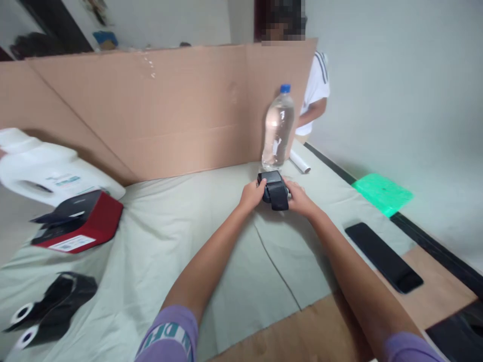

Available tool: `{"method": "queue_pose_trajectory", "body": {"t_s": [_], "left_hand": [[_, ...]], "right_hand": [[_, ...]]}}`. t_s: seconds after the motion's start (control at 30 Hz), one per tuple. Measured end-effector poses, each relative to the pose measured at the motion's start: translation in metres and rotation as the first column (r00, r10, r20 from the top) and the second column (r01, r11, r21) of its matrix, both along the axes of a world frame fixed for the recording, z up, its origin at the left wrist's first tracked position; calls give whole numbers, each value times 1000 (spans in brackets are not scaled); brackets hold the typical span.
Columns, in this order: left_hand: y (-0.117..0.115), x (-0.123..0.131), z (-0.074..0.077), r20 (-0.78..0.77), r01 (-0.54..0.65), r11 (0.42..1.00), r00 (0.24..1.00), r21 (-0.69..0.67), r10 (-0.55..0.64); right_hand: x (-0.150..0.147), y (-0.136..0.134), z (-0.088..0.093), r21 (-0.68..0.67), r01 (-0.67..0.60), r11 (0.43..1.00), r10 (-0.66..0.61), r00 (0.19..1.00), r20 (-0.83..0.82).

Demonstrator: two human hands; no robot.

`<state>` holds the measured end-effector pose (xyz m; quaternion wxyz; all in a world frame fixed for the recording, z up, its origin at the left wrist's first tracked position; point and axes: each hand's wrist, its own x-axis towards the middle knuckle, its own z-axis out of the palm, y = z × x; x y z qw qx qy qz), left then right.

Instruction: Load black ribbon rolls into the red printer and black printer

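Observation:
Both my arms reach forward over a pale cloth (169, 251) on the table. My left hand (252, 194) and my right hand (300, 197) are closed on either side of a small black device with a strap (274, 190), which rests on the cloth. Just behind it stands a clear plastic water bottle (278, 129) with a blue cap, upright and close to the device. Most of my fingers are hidden behind the device.
A cardboard wall (158, 110) runs along the back. At left lie a white jug (41, 168), a red-and-black box (77, 221) and black packaging (49, 306). A black phone (383, 256), a green pad (382, 192) and a white roll (300, 162) are at right. A person (315, 95) stands behind the cardboard.

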<state>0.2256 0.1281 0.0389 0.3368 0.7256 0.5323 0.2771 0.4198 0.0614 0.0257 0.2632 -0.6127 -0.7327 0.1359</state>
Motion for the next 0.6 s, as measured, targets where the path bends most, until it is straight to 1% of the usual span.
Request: {"method": "queue_pose_trajectory", "body": {"t_s": [0.07, 0.1, 0.2, 0.3, 0.43, 0.6], "left_hand": [[9, 30, -3, 5, 31, 1000, 999, 4, -31], [12, 40, -5, 5, 44, 999, 999, 5, -44], [17, 59, -11, -2, 63, 998, 998, 12, -63], [17, 64, -16, -4, 57, 998, 998, 22, -57], [15, 65, -24, 20, 61, 998, 998, 34, -62], [12, 61, -25, 76, 80, 997, 994, 16, -81]], "right_hand": [[23, 0, -3, -10, 104, 994, -104, 994, 24], [31, 0, -5, -23, 150, 988, -149, 988, 48], [47, 1, -10, -89, 230, 969, -217, 966, 141], [52, 2, -12, -144, 261, 955, -230, 952, 201], [54, -1, -12, -175, 307, 935, -261, 934, 245], [61, -4, -8, -218, 317, 923, -263, 934, 242]]}}
